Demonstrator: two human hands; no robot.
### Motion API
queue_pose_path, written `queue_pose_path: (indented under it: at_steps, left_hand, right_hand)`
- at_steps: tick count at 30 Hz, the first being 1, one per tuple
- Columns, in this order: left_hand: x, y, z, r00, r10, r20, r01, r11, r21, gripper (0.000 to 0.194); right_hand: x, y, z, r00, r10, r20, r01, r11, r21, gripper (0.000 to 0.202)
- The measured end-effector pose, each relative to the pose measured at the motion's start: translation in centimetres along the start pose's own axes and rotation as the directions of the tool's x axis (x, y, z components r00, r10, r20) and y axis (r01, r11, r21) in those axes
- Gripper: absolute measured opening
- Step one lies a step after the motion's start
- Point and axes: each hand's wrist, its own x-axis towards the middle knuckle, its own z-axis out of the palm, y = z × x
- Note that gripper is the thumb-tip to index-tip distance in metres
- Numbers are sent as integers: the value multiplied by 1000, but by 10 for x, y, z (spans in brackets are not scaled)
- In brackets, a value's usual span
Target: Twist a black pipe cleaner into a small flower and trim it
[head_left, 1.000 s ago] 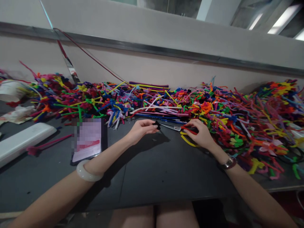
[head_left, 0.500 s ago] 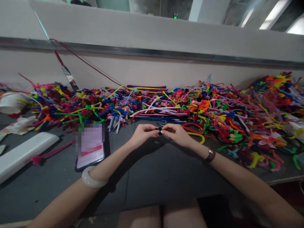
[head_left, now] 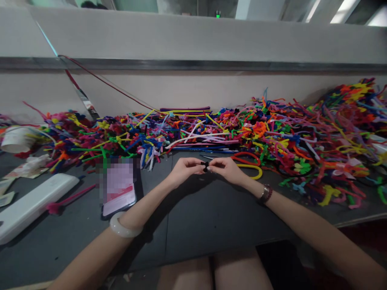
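Observation:
Both my hands meet above the dark table, at the front of a heap of pipe cleaners (head_left: 211,131). A small black piece (head_left: 206,166), seemingly a bent pipe cleaner, is pinched between them. My left hand (head_left: 188,170) grips its left side between thumb and fingers, and my right hand (head_left: 225,169) pinches the right side. Its exact shape is too small to make out. Just behind my hands lies a pair of scissors (head_left: 248,156), its blades pointing left and partly covered by my right hand, with red and yellow handle loops showing.
A phone (head_left: 119,197) with a lit, partly blurred screen lies left of my left forearm. Farther left are a long white case (head_left: 39,205), a pink pipe cleaner flower (head_left: 56,207), and a white paper cup (head_left: 16,139). A red cord (head_left: 105,82) runs along the back wall.
The view has shifted and levelled slightly. My hands keep their pinch on the black piece, which has turned a little and shows more clearly between the fingertips.

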Motion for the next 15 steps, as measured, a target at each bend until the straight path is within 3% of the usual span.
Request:
queue_pose_path:
  at_steps: [3,10,15]
  left_hand:
    - [1,-2,-1,1000,26,-7,-26,999,-28,23]
    - [2,-3,-3,996,83,-44,-80,995,52,21]
    - [2,-4,-4,994,100,-44,-96,991,93,21]
  right_hand:
    - [-1,5,3,996,78,-41,-73,991,112,19]
    - [-6,0,9,995,95,44,-101,978,183,23]
    - [-6,6,9,993,119,-21,-110,965,239,21]
